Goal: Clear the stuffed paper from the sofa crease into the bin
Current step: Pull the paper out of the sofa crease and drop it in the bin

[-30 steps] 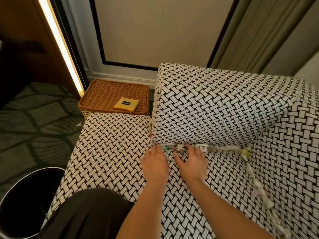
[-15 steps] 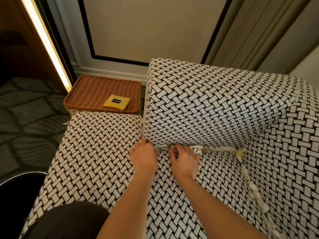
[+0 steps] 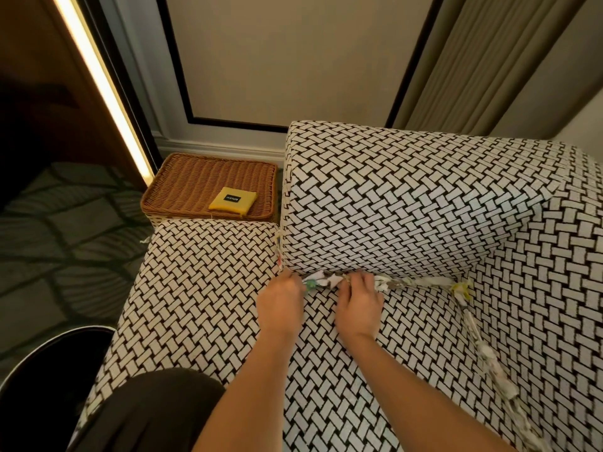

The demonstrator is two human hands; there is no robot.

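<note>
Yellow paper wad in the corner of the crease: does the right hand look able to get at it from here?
Probably yes. The right hand is at the back crease, and the yellow paper wad sits further right along it. Only bare seat cushion and stuffed paper lie between; nothing covers the wad.

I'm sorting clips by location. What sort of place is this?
Likely a hotel room or lounge: a patterned sofa, floor-length curtains, a wicker basket by the wall, patterned carpet and a strip light.
</note>
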